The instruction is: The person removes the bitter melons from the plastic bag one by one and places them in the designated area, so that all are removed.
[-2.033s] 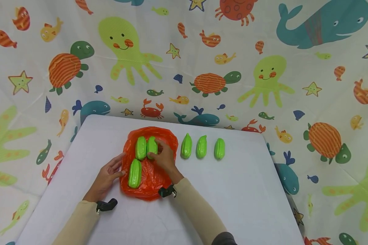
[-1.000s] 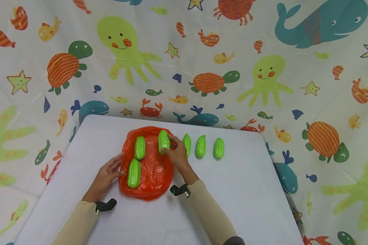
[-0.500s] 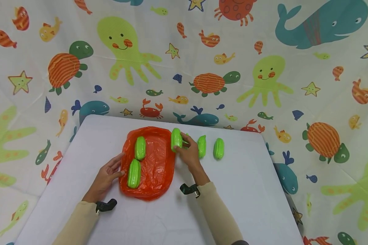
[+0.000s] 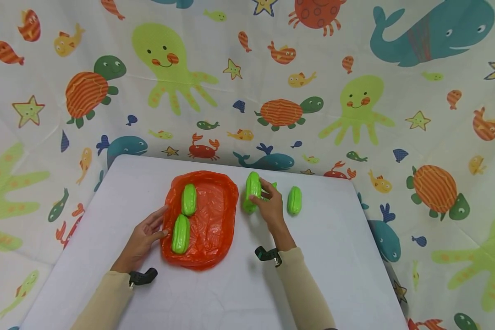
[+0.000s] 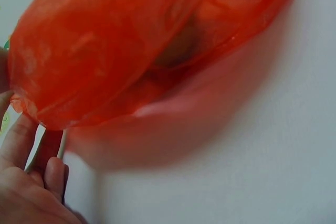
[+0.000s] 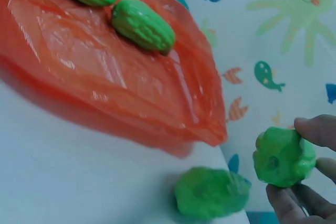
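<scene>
My right hand [image 4: 270, 201] holds a green ridged toy gourd [image 4: 253, 185] between thumb and fingers, raised above the table, right of the red tray. In the right wrist view the held gourd [image 6: 283, 157] shows its blunt end. Below it stands another gourd [image 6: 211, 192], mostly hidden by the held one in the head view. My left hand [image 4: 142, 238] touches the left rim of the red plastic-covered tray [image 4: 227, 245], fingers fairly straight. In the left wrist view its fingertips meet the red plastic. Two gourds lie in the tray's left half, one upper [image 4: 189, 200], one lower [image 4: 181, 234].
Right of my right hand lies a gourd [image 4: 294, 200]. Another gourd [image 4: 274, 185] is largely covered by that hand. A white-covered table [image 4: 334, 275] extends around the tray. Behind it hangs a curtain [image 4: 214, 91] printed with sea animals.
My right hand has lifted the upper right gourd out of the red tray and carried it to the right, over the row of gourds. My left hand has stayed at the tray's rim.
</scene>
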Demonstrator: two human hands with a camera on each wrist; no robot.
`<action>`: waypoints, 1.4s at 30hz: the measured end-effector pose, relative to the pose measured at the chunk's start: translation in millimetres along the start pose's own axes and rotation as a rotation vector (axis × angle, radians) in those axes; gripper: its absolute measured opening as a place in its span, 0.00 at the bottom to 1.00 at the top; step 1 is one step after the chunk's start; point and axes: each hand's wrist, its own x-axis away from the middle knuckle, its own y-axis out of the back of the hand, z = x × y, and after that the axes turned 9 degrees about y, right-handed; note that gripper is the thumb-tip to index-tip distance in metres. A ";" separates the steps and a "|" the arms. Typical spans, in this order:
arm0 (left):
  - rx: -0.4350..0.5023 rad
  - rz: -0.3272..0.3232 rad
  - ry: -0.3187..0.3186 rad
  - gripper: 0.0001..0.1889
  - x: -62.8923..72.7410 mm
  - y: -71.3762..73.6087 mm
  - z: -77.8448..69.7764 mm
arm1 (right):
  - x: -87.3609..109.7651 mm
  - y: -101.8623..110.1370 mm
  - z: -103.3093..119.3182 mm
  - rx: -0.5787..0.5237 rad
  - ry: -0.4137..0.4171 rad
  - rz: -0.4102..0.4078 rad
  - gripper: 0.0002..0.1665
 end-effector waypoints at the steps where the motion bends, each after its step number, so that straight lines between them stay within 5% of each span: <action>1: 0.000 -0.001 0.003 0.40 0.1 -0.1 -0.1 | -0.3 2.6 -0.5 0.004 -0.009 -0.003 0.40; 20: 0.055 0.012 0.006 0.41 1.4 -3.2 -1.5 | -2.7 54.5 -10.1 0.005 -0.001 -0.061 0.40; 42: -0.003 -0.004 0.017 0.41 0.9 0.2 -0.1 | -5.0 121.6 -20.3 0.066 -0.083 -0.144 0.41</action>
